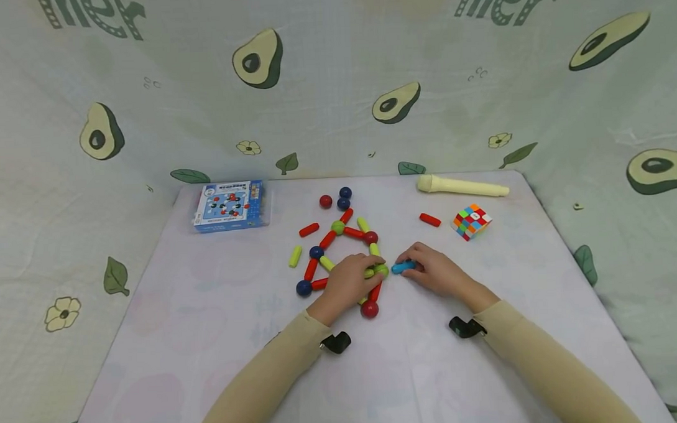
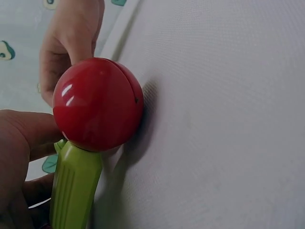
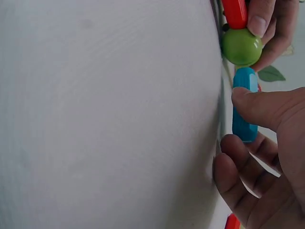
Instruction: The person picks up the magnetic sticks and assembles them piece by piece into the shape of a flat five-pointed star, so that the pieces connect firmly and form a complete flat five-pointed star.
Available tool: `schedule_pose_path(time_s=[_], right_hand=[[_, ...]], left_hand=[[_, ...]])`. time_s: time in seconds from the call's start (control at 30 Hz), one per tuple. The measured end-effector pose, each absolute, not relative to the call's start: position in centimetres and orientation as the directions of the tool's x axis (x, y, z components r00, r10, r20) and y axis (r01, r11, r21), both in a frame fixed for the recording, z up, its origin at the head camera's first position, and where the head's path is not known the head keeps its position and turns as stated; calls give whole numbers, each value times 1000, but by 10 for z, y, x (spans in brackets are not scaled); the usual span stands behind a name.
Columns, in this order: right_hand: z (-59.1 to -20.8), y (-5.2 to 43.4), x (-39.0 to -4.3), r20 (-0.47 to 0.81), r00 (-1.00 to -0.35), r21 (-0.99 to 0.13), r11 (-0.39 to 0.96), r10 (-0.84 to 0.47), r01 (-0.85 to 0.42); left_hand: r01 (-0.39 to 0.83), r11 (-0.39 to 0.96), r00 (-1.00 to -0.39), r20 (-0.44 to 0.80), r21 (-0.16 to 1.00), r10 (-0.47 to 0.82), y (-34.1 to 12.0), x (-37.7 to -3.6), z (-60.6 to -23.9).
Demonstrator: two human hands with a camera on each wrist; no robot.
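Note:
My left hand (image 1: 349, 278) reaches over a joined frame of balls and rods, covering part of it. Its thumb and fingers pinch a green ball (image 3: 241, 46) at the frame's right corner. My right hand (image 1: 434, 271) pinches a blue rod (image 3: 244, 125) between thumb and fingers. One end of that rod points at the green ball, right beside it. From the ball, a red rod (image 1: 375, 291) runs down to a red ball (image 2: 97, 105) at the near corner, where a yellow-green rod (image 2: 76, 186) also joins. Dark blue balls (image 1: 304, 288) form the frame's left side.
Behind the frame lie a loose red ball (image 1: 326, 201) and two dark blue balls (image 1: 344, 199). Loose rods lie nearby: red (image 1: 308, 229), yellow-green (image 1: 295, 256) and red (image 1: 430, 219). Farther out are a boxed kit (image 1: 229, 206), a puzzle cube (image 1: 471, 222) and a cream-coloured microphone-shaped object (image 1: 463, 186).

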State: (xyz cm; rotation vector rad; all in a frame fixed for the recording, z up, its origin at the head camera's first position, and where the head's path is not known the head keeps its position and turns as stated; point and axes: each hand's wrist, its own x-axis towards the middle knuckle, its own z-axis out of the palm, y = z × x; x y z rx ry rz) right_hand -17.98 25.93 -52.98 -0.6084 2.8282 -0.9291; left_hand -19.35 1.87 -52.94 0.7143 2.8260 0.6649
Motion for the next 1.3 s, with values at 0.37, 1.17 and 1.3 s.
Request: schedule_pose_path(time_s=[0.37, 1.17, 1.3], right_hand=[[-527, 245, -182, 77, -894, -551, 729, -441, -407], [-525, 261, -201, -15, -938, -651, 715, -347, -255], [-526, 261, -216, -16, -936, -644, 720, -352, -260]], left_hand=[[408, 768, -868, -50, 494, 494, 14, -192, -527], [409, 767, -870, -44, 494, 492, 12, -189, -527], [413, 767, -866, -49, 492, 498, 12, -188, -530]])
